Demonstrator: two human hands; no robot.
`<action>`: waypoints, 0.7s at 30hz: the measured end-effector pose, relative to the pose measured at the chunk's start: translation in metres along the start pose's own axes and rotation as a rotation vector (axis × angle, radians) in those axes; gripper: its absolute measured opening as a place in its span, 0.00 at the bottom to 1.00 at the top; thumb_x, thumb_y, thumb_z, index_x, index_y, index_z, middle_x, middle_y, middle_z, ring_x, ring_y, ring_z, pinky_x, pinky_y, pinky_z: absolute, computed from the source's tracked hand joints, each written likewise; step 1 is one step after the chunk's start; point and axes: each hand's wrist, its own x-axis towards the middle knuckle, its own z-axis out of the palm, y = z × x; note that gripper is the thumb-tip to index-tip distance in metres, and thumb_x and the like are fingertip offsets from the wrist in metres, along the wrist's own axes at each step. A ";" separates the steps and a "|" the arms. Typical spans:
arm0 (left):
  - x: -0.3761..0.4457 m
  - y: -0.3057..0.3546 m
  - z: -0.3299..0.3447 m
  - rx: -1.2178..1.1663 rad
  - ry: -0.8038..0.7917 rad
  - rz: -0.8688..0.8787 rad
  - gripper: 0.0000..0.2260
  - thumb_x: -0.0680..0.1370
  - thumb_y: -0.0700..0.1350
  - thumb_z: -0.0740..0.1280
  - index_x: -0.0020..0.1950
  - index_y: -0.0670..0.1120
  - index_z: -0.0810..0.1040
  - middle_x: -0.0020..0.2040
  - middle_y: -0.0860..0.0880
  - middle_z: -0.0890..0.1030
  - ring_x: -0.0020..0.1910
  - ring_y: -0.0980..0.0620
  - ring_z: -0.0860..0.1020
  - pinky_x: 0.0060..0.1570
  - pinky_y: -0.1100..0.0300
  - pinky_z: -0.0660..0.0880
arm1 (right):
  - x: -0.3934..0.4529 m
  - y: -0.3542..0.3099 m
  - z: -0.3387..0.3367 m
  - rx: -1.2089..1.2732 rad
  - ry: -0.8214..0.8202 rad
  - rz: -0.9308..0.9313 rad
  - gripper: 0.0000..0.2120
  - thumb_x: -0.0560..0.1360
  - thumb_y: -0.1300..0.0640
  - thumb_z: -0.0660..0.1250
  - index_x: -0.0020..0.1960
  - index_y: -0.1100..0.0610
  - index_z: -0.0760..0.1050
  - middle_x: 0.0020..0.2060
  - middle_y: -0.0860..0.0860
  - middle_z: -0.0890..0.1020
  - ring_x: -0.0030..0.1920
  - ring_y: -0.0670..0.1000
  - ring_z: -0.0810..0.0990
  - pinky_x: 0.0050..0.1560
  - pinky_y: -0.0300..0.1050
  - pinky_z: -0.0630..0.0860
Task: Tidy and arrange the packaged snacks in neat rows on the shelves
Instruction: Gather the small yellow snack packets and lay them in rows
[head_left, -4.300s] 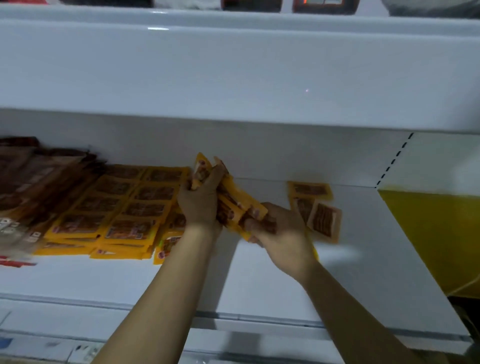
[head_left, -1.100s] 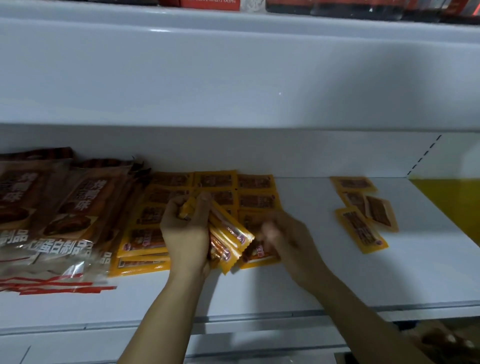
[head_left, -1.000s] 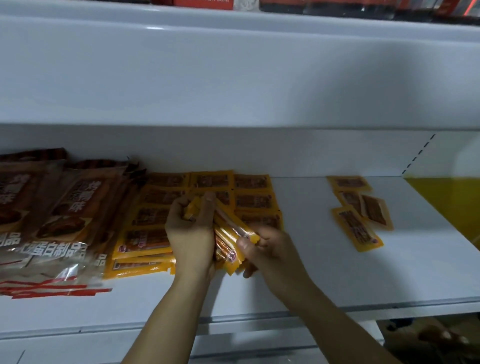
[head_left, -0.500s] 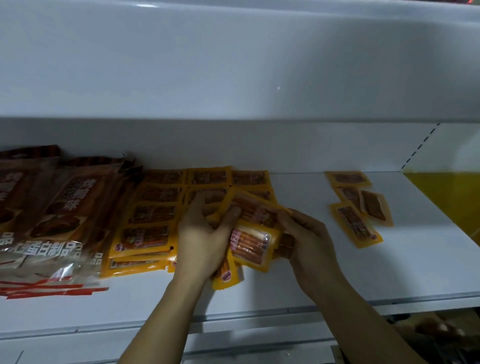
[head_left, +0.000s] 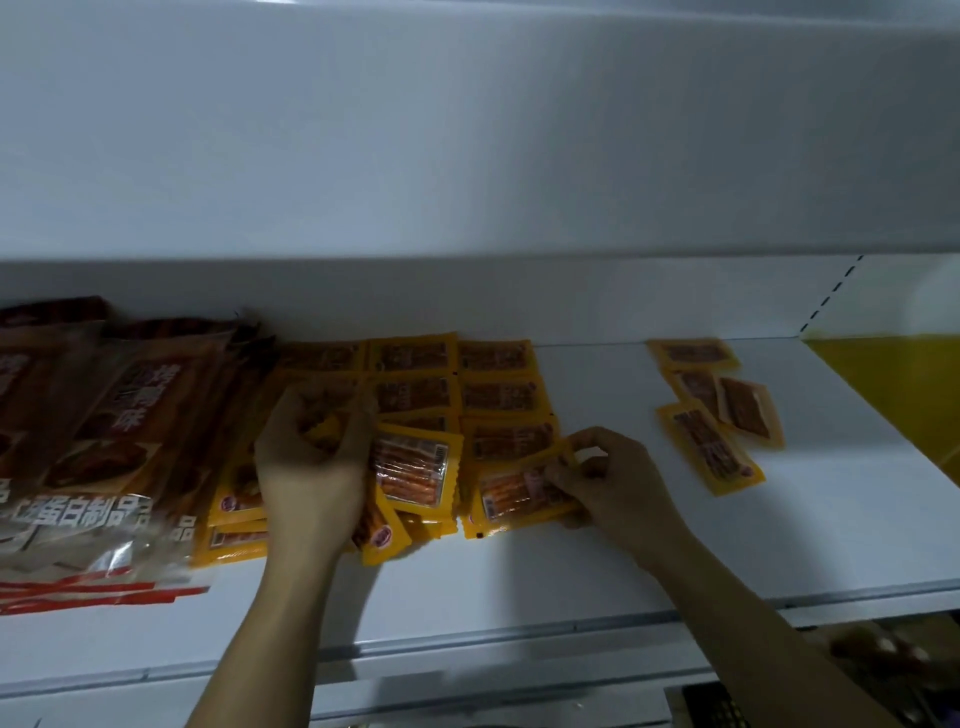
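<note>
Gripping a fanned bunch of yellow packets, my left hand is closed around them just above the white shelf. My right hand pinches 1 packet flat at the front of the right column of the rows. 4 loose packets lie well apart to the right; big brown bags sit left.

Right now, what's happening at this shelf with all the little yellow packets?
A person is laying small yellow snack packets in rows on a white shelf. The left hand holds a bunch of packets, while the right hand sets one packet at the front of the grid. Four loose packets lie unsorted to the right.
</note>
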 end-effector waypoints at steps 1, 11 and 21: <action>-0.001 -0.001 0.001 0.003 -0.005 0.001 0.04 0.79 0.42 0.72 0.52 0.47 0.79 0.45 0.57 0.82 0.43 0.63 0.81 0.41 0.72 0.75 | -0.001 0.001 0.004 -0.092 0.031 -0.043 0.10 0.74 0.55 0.77 0.51 0.52 0.78 0.31 0.55 0.84 0.29 0.51 0.84 0.31 0.40 0.80; -0.011 0.003 0.007 0.026 -0.007 -0.039 0.06 0.79 0.41 0.72 0.48 0.51 0.78 0.44 0.54 0.83 0.42 0.60 0.81 0.38 0.69 0.75 | -0.035 0.012 0.008 -0.240 0.041 -0.511 0.14 0.76 0.43 0.68 0.58 0.48 0.77 0.41 0.43 0.79 0.40 0.47 0.79 0.39 0.36 0.72; -0.028 0.018 0.024 -0.052 0.047 -0.078 0.11 0.85 0.48 0.63 0.43 0.50 0.75 0.31 0.55 0.76 0.30 0.57 0.74 0.31 0.64 0.67 | 0.022 -0.043 0.014 0.289 0.038 -0.112 0.04 0.79 0.61 0.70 0.48 0.56 0.84 0.42 0.53 0.86 0.41 0.51 0.85 0.40 0.47 0.81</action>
